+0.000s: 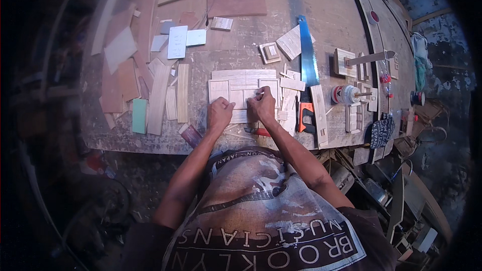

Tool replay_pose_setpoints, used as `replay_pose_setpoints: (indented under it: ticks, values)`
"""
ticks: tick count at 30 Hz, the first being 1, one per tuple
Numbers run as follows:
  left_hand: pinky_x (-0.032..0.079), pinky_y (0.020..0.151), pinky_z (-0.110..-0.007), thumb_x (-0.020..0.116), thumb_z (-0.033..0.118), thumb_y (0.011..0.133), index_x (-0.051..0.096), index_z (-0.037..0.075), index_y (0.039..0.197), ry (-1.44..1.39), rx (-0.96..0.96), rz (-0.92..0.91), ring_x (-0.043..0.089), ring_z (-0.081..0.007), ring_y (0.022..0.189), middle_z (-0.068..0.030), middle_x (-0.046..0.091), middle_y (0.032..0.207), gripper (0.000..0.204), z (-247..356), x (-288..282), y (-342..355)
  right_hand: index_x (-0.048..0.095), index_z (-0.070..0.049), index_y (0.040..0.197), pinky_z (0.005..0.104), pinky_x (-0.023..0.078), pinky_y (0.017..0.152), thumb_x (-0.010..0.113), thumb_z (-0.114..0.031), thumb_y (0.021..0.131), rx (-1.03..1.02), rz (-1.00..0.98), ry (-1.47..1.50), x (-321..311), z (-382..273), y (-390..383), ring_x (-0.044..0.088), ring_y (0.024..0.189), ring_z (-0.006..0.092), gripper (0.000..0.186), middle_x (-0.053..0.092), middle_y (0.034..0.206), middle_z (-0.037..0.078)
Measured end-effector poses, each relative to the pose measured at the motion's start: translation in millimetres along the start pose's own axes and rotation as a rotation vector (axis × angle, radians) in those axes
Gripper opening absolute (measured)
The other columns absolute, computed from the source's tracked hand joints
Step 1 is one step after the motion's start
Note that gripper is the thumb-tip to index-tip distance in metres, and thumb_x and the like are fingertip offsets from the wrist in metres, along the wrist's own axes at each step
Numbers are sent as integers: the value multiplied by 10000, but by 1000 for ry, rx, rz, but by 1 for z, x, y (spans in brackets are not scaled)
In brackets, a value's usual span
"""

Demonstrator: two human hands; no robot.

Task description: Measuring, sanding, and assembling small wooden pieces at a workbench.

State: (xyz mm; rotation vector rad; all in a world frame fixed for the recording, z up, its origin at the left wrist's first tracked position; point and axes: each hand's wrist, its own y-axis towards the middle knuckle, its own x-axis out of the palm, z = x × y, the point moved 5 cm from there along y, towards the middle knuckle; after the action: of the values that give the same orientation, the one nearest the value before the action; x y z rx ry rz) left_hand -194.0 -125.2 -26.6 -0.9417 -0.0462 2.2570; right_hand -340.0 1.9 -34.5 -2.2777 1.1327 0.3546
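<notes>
- At the near edge of the counter (241, 45), a flat assembly of pale wooden pieces (244, 88) is laid out, and both hands are set on its lower part.
- The left hand (220, 112) is pressed knuckles-up on the lower left piece, fingers curled close; nothing can be seen gripped in it.
- The right hand (262, 104) is closed in a narrow pinch on a small light piece at the assembly's middle; what the piece is cannot be told.
- A handsaw (307, 62) with a blue blade and orange-black handle is laid just to the right of the assembly, pointing away.
- A roll of tape (344, 94) is seen further right, among small wooden frames.
- Loose strips and offcuts (159, 99) are spread to the left, with a green block (139, 115) near the counter's edge.
- A red-handled tool (258, 131) is partly hidden under the right wrist.
</notes>
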Motion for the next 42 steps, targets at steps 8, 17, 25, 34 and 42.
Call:
replay_pose_setpoints:
  ticks: [8, 17, 25, 34, 42]
  values:
    - [531, 808, -455, 668, 141, 860, 719, 31, 1057, 81, 271, -147, 671, -375, 878, -206, 686, 901, 232, 19, 16, 0, 518, -14, 976, 386, 542, 624, 830, -133, 729, -90, 80, -75, 15, 4, 7, 675, 651, 261, 415, 665, 717, 142]
    - [514, 810, -492, 612, 149, 903, 672, 89, 1195, 266, 290, -319, 645, -393, 934, -195, 651, 968, 305, 26, 18, -8, 513, -15, 956, 395, 543, 628, 839, -141, 725, -82, 69, -113, 15, 1, 8, 677, 655, 280, 420, 662, 718, 147]
    - [514, 791, -506, 590, 179, 919, 669, 87, 1190, 319, 296, -351, 651, -398, 927, -201, 649, 958, 297, 30, 19, -10, 506, -11, 959, 389, 544, 626, 849, -131, 712, -79, 70, -92, 16, -2, 7, 677, 658, 278, 439, 659, 722, 142]
    - [515, 800, -500, 601, 148, 903, 651, 15, 1188, 122, 312, -41, 651, -401, 901, -200, 651, 953, 318, 16, 2, -8, 517, 8, 1036, 375, 515, 595, 750, -179, 817, 2, 90, 12, -9, -11, 1, 652, 637, 234, 370, 648, 719, 126]
    - [500, 938, -386, 576, 83, 934, 594, -83, 1258, -183, -47, 189, 673, -356, 1046, -250, 683, 1123, 364, -59, -15, 10, 439, 41, 1249, 416, 534, 780, 555, -96, 870, -123, 230, -137, -84, 43, 15, 673, 849, 319, 419, 665, 990, 218]
